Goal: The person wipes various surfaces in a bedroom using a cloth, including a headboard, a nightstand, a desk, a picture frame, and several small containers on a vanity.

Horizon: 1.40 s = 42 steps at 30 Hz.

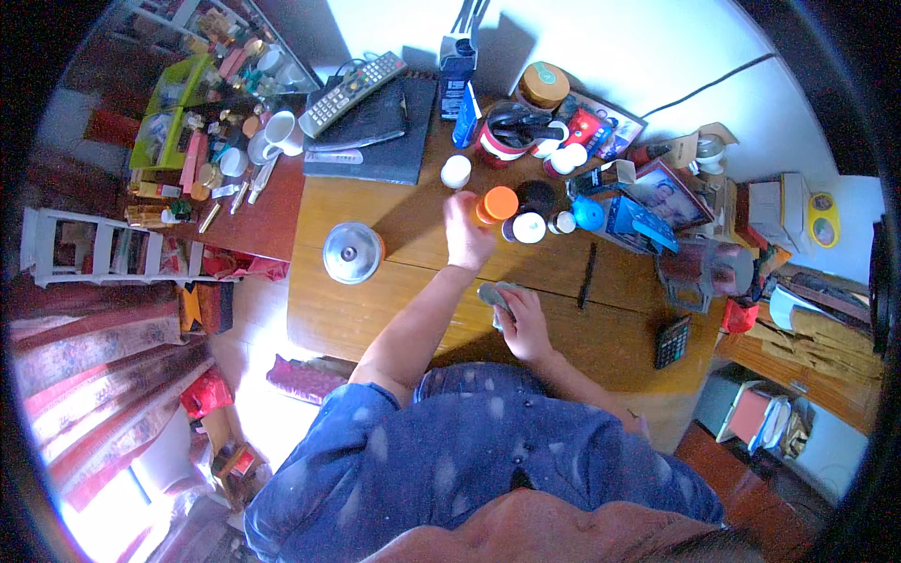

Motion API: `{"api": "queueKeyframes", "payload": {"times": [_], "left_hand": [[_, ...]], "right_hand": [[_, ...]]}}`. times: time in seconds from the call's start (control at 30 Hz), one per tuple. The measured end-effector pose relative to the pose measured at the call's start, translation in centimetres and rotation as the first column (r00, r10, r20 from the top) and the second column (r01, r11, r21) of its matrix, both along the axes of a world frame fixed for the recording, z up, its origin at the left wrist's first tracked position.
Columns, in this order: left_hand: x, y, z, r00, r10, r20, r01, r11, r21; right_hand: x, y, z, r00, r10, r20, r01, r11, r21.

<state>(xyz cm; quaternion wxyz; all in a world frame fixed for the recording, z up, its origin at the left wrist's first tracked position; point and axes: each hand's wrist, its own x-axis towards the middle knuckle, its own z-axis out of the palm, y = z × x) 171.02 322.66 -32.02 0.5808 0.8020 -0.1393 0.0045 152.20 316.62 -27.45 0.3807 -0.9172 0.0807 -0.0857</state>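
Note:
My left hand point(467, 236) is closed around an orange-capped bottle point(500, 204) above the wooden table point(422, 310). A folded grey cloth point(501, 299) is in my right hand point(524, 324), near the table's front edge. Just beyond my left hand stands a white-capped container point(456, 172). Several small bottles with white lids, one of them a white-lidded jar point(528, 228), stand to the right of the orange cap. A round container with a metallic lid point(350, 253) stands to the left of my left forearm.
A remote control point(352, 93) lies on a black flat box point(401, 155) at the back. Behind the bottles are a red-and-white tub point(501, 144) and a framed photo point(665, 191). To the right are a black pen-like stick point(588, 274), a clear plastic jug point(704, 271) and a calculator point(673, 342). A white mug point(283, 134) stands left.

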Motion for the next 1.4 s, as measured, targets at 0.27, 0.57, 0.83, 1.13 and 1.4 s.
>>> {"api": "queueKeyframes", "payload": {"times": [0.27, 0.57, 0.83, 1.13, 1.4], "left_hand": [[6.2, 0.1, -0.4, 1.0, 0.026, 0.0, -0.026, 0.997, 0.068], [1.3, 6.6, -4.1, 0.922, -0.192, -0.336, 0.181, 0.981, -0.063], [2.7, 4.5, -0.7, 0.982, -0.189, 0.012, 0.187, 0.978, 0.097], [3.7, 0.3, -1.0, 0.965, -0.249, -0.078, 0.259, 0.951, 0.168], [6.6, -1.5, 2.6, 0.999, 0.026, 0.024, -0.021, 0.981, -0.192]], "right_hand": [[6.3, 0.4, 5.9, 0.992, -0.123, 0.028, 0.114, 0.968, 0.222], [15.9, 3.4, 2.7, 0.976, 0.086, 0.202, -0.01, 0.937, -0.35], [4.1, 1.8, 0.6, 0.992, -0.078, -0.102, 0.084, 0.995, 0.055], [1.6, 2.8, -3.5, 0.99, -0.063, -0.122, 0.096, 0.954, 0.282], [6.2, 5.0, -4.5, 0.991, 0.127, 0.028, -0.112, 0.945, -0.308]]}}
